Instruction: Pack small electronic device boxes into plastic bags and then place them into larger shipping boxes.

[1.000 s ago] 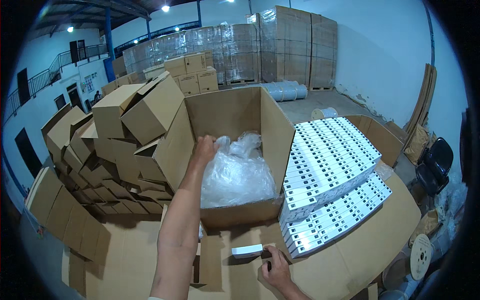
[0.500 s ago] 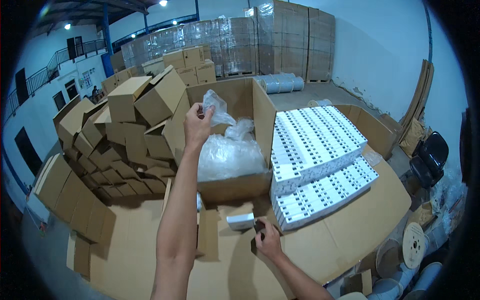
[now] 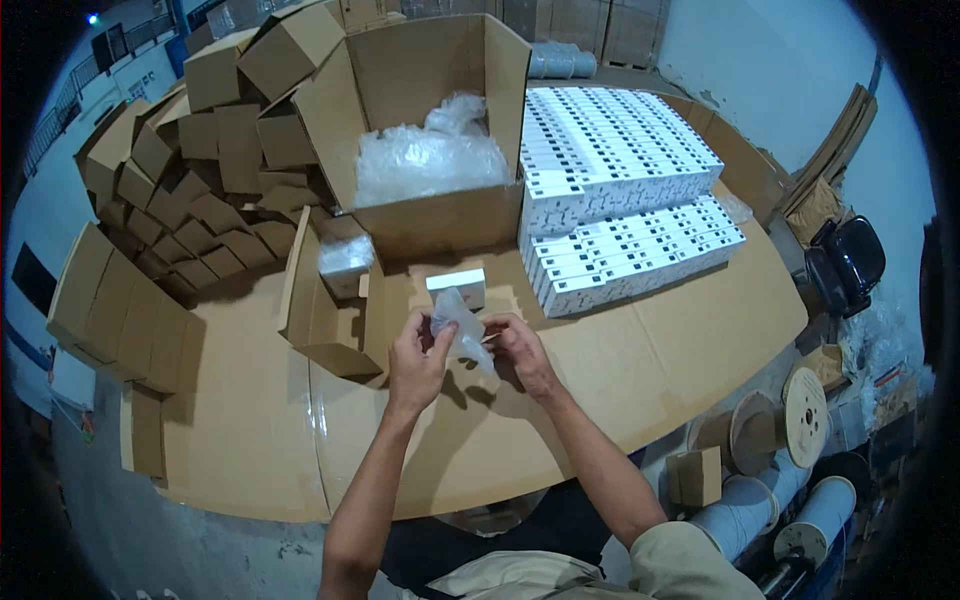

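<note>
In front of me, above the cardboard-covered table (image 3: 640,400), a small clear plastic bag (image 3: 466,335) is pinched in my left hand (image 3: 420,358). Against the bag's right side is my right hand (image 3: 522,358), its fingertips closed together; what lies between them, if anything, is hidden. Just beyond both hands stands a small white box (image 3: 458,286). A narrow open carton (image 3: 375,325) to its left holds clear-wrapped items (image 3: 346,258) at its far end. Behind these, a large open carton (image 3: 440,225) contains a heap of clear plastic bags (image 3: 432,165).
Long stacked rows of white boxes (image 3: 640,190) stand right of the large carton. Folded brown cartons (image 3: 220,150) pile up at the left, with more cartons (image 3: 120,310) along the left edge. Cable reels (image 3: 805,403) and a black chair (image 3: 846,262) are on the floor at right.
My left hand has brought a plastic bag from the large carton down toward me. My right hand has come up beside it from the table near the white box. The view has tilted down.
</note>
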A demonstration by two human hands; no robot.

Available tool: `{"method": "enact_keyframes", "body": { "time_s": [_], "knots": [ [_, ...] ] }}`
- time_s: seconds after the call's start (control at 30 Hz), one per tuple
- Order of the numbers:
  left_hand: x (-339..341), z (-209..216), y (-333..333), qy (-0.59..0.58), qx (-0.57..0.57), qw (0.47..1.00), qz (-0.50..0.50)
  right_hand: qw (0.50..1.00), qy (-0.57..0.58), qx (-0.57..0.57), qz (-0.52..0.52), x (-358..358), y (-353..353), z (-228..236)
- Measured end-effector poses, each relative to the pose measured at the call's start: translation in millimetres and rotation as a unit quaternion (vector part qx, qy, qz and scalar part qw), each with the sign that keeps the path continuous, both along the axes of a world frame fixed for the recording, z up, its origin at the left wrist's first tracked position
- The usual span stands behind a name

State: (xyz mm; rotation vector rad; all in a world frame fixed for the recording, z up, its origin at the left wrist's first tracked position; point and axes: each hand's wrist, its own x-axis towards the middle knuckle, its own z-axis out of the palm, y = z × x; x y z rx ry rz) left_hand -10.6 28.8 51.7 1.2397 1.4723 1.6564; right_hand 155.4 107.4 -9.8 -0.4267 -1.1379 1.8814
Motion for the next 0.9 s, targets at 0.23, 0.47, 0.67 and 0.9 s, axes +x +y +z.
{"method": "enact_keyframes", "body": {
  "time_s": [0.23,0.47,0.67,0.9],
  "knots": [
    [-15,-60,-20,-0.093,-0.065,0.993,-0.045,0.977,-0.186,0.100,-0.016,0,-5,10],
    [-34,-51,-21,-0.152,-0.081,0.972,-0.157,0.988,-0.138,0.072,-0.022,11,16,6],
    [-11,-46,-19,-0.151,-0.085,0.977,-0.121,0.988,-0.135,-0.042,-0.067,-2,2,21],
    [-11,-45,-12,-0.145,-0.079,0.985,-0.051,0.945,-0.308,0.024,0.104,10,-4,28]
  ]
}}
